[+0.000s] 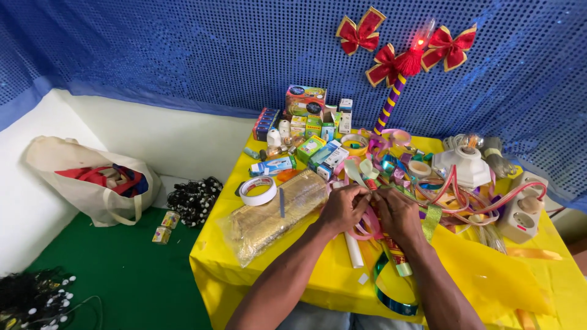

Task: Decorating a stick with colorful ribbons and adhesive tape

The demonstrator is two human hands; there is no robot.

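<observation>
Ribbon [369,215] pinched between both hands (left [343,208], right [396,211]).

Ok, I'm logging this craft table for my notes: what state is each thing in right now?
Left hand: closed on pink ribbon.
Right hand: pinching the same ribbon.
Tape roll: lying flat.
Small lamp: lit red.
Cloth bag: open, on the floor.
Gold wrapped bundle: lying flat, sealed.
</observation>
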